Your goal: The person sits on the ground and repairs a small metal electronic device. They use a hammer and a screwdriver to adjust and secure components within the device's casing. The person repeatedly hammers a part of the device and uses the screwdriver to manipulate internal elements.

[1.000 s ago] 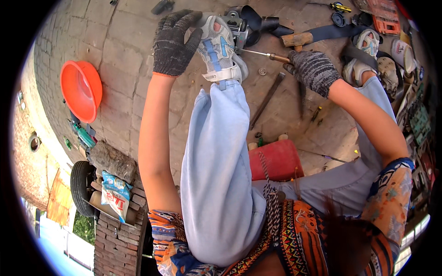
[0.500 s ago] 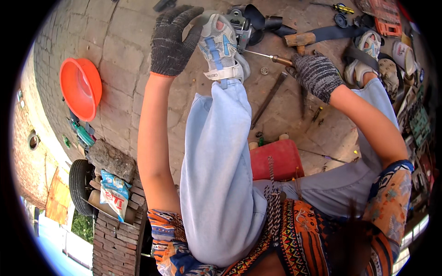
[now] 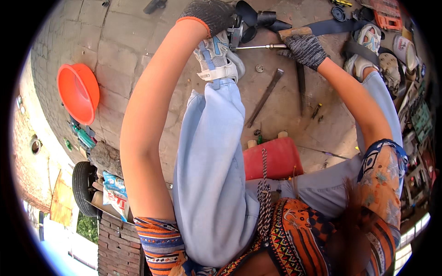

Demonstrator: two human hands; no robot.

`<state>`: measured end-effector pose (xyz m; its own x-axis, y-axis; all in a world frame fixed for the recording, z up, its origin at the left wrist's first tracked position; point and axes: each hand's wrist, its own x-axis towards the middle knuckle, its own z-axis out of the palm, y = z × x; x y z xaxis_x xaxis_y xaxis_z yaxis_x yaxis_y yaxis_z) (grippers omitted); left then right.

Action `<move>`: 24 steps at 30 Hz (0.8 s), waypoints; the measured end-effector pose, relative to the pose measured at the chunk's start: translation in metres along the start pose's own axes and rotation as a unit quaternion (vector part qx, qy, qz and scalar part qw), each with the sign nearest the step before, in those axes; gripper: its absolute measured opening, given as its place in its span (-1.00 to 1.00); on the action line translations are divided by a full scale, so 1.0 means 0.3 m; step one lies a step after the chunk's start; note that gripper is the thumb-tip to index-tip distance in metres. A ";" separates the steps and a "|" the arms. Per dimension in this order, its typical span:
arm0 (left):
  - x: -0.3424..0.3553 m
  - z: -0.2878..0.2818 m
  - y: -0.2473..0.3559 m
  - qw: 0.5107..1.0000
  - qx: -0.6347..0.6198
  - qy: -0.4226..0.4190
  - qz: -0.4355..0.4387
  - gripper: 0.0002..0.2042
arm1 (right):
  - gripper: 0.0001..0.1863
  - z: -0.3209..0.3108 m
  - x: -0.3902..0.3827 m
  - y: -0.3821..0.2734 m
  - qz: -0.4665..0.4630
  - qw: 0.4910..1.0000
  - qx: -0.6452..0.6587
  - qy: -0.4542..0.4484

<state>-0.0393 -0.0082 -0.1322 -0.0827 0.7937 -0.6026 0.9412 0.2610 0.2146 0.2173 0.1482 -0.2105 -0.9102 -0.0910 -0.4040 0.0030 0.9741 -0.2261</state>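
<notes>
My left hand, in a dark knitted glove with an orange cuff, reaches over the toe of my grey-and-blue sneaker onto a metal part; its fingertips are hidden. My right hand, also gloved, is closed on the handle of a screwdriver, whose long shaft runs left to the lower part of the metal piece. A wooden-handled hammer lies just behind this hand. Several curved black pieces lie beside the metal part.
An orange basin stands at the left, a tire below it. A red seat-like block lies between my legs, with steel bars, a black strap and an orange tool case around. Cluttered tools line the right edge.
My left hand has moved up and right over the shoe's toe and metal part. My right hand and screwdriver have shifted upward, and the shaft now lies nearly level.
</notes>
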 end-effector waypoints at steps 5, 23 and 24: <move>-0.035 0.023 -0.002 0.997 0.024 0.068 0.024 -0.73 | -0.49 -0.077 -0.009 -0.063 0.063 0.996 0.048 -0.032; 0.016 0.037 0.072 0.995 0.065 0.065 -0.038 -0.75 | -0.53 -0.061 -0.012 -0.103 0.073 0.993 0.096 -0.016; 0.018 0.052 0.071 0.993 0.071 0.084 -0.040 -0.75 | -0.54 -0.039 -0.007 -0.094 0.072 0.994 0.086 -0.008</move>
<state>-0.0145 -0.0070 -0.1429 -0.2008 0.8574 -0.4739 0.9652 0.2559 0.0540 0.2143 0.1233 -0.1928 -0.8889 0.0419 -0.4563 0.2045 0.9274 -0.3132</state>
